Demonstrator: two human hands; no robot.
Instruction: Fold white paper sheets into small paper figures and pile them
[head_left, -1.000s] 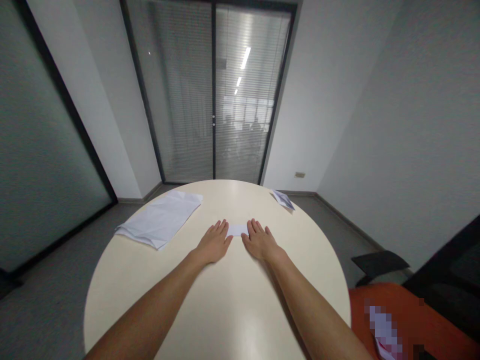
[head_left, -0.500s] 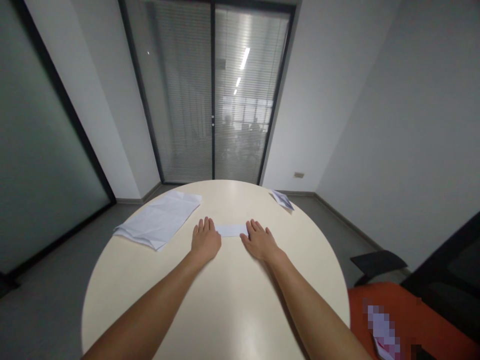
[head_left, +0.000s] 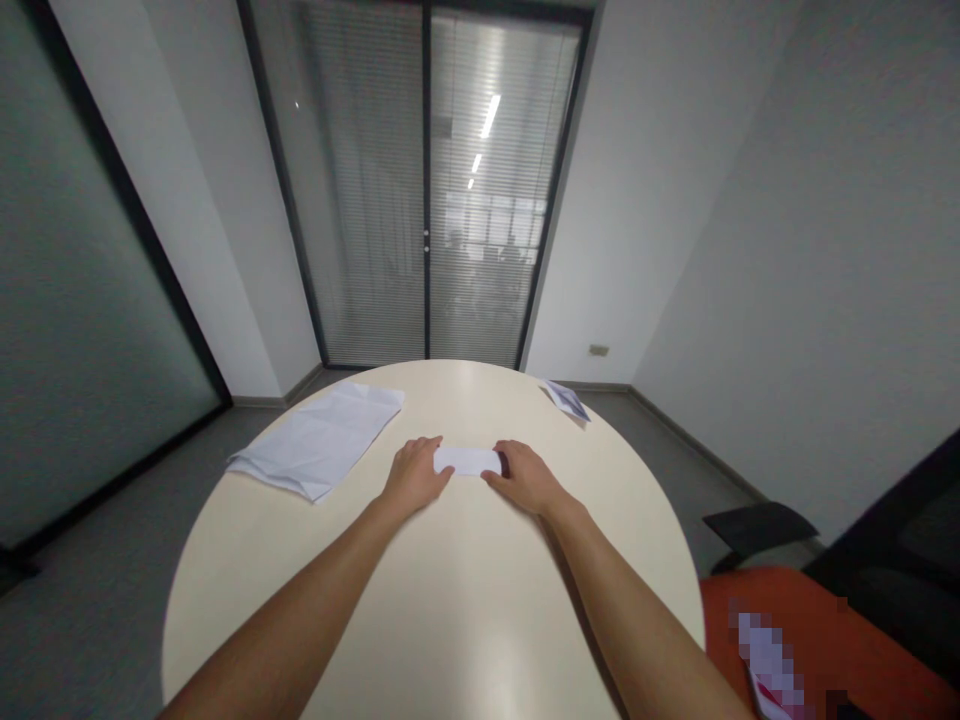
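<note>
- Our left hand (head_left: 411,478) rests on the counter (head_left: 450,610) at the left end of the folded paper (head_left: 466,460). Its fingers (head_left: 427,446) are bent and drawn in, closing on that end. We cannot tell whether the thumb sits under the paper.
- The folded paper is a small white strip. It lies flat and crosswise between our two hands, a little beyond the middle of the counter.
- Our right hand (head_left: 526,478) is at the right end of the folded paper. Its fingers (head_left: 512,455) are curled over that end and gripping it, with the knuckles raised.
- The counter is round, pale cream and glossy, and both our forearms reach across it towards the folded paper.
- Well to the left of the folded paper, a stack of white sheets (head_left: 319,438) lies near the counter's edge, slightly creased.
- To the right of the folded paper and further back, a small folded piece (head_left: 568,400) sits on the counter's far rim.
- Behind the folded paper, glass doors with lowered blinds (head_left: 427,200) stand between white walls.
- Far to the right of the folded paper and below the counter are a black chair (head_left: 757,525) and an orange seat (head_left: 825,640).
</note>
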